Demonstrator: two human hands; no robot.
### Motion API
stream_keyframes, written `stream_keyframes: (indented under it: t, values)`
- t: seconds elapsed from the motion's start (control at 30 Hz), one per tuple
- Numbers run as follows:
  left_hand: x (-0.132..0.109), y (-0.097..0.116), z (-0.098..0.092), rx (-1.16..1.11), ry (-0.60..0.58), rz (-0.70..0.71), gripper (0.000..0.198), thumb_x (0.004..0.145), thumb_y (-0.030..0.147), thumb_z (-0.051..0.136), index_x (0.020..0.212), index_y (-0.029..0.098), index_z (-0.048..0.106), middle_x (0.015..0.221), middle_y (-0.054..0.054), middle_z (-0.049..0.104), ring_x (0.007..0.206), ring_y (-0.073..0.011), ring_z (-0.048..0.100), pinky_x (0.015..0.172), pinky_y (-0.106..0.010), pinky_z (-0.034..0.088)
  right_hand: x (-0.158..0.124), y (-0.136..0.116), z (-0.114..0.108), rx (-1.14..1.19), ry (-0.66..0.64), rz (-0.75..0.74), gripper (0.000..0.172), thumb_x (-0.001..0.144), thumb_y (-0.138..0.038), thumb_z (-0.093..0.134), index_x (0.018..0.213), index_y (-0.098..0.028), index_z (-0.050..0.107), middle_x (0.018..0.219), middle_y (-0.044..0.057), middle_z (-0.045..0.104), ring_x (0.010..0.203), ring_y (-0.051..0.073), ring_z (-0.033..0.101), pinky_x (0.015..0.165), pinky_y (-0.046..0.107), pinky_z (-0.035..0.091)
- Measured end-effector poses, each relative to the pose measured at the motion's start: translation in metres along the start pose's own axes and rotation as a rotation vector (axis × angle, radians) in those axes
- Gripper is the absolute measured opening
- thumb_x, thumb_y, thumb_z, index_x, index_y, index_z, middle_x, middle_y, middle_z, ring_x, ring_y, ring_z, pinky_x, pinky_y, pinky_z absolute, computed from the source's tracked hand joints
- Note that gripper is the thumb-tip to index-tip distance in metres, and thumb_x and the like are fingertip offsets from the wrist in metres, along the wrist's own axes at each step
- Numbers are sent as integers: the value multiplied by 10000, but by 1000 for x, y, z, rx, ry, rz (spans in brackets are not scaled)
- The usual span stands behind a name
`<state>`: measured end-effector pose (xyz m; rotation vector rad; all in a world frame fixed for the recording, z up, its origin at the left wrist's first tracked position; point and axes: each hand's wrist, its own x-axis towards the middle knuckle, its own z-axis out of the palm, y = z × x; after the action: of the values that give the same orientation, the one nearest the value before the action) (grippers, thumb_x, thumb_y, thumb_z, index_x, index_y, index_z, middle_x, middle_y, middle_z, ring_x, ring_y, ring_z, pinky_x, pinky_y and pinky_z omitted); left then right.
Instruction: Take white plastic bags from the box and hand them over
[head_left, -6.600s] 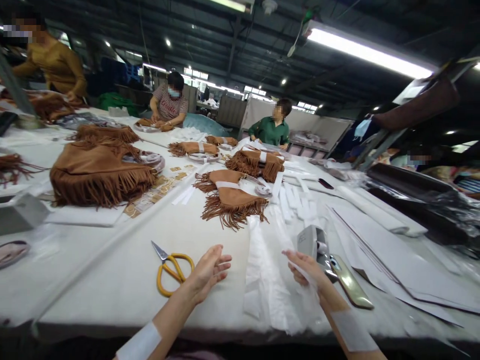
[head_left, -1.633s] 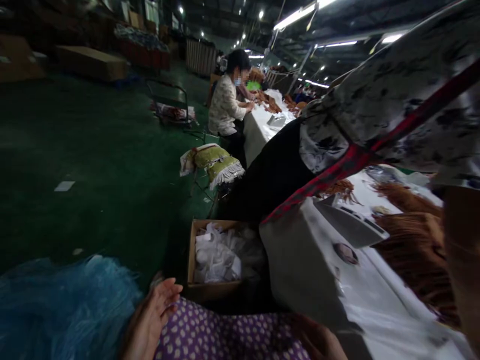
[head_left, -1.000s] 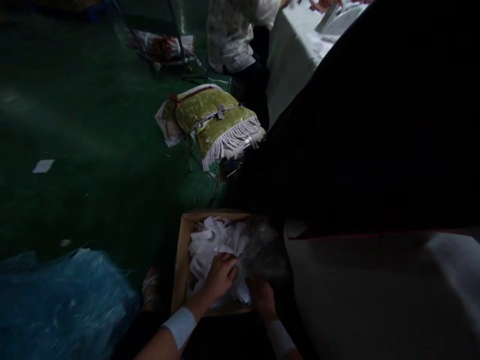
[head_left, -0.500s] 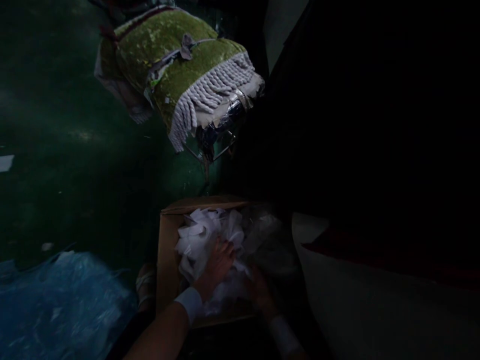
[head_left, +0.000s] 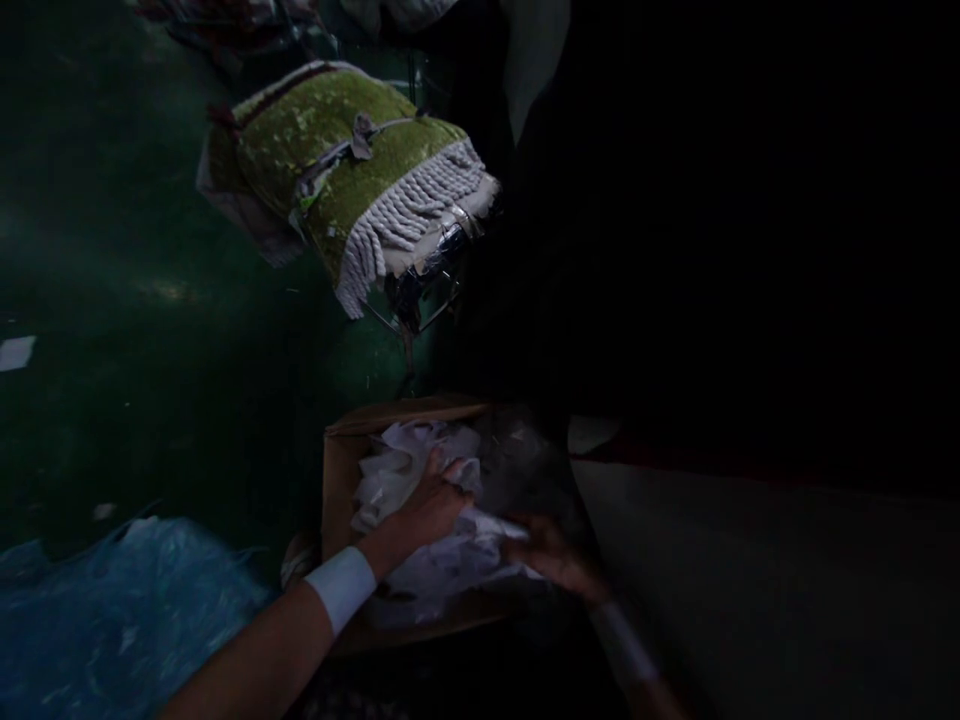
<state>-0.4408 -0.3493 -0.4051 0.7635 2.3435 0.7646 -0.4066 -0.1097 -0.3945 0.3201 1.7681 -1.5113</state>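
Note:
In dim light, a cardboard box (head_left: 341,490) stands low in front of me, filled with a loose heap of thin white strips (head_left: 409,455), cloth-like or filmy. My left hand (head_left: 435,500) reaches in over the heap, its fingers curled on a bunch of strips. Across from it, my right hand (head_left: 551,552) is closed around the other end of that whitish bunch, at the box's right side. Between the hands the bunch is stretched out. The right fingertips are dark and partly hidden. Each wrist wears a white band.
Beyond the box, a stool-like seat with thin metal legs carries a green velvet cushion (head_left: 345,150) with white fringe. Blue plastic sheeting (head_left: 127,620) lies at the lower left on the green floor (head_left: 150,400). Pale cloth (head_left: 750,560) hangs at the right.
My right hand has moved right and slightly up, and a bunch of white strips now stretches between my hands. The left forearm has swung left, and the view has shifted slightly.

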Motion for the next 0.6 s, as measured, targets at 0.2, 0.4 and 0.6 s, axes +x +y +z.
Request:
stream_keyframes:
  t: [0.2,0.4,0.6]
  values:
    - [-20,12,-41,-474,13,-91,95,754,181,503,714,161,586,666,-18,577,711,-179,555,763,-326,466,-49,-71,-1,474,-142,21,827,795,-803,403,1349,-194,485,972,92,703,809,217,668,759,364,522]
    - [-47,33,-65,-722,77,-123,162,684,291,563,600,164,510,596,13,496,576,-118,443,563,-241,412,-63,-78,8,609,268,-41,742,784,-789,451,1199,-189,585,988,102,703,885,212,661,806,327,512]
    - [-63,55,-63,-923,264,-259,286,740,436,563,752,152,587,722,-35,593,657,-153,540,652,-283,485,-66,-84,32,358,10,-295,927,739,-822,474,1406,-182,409,1361,163,542,1267,268,497,1064,405,386]
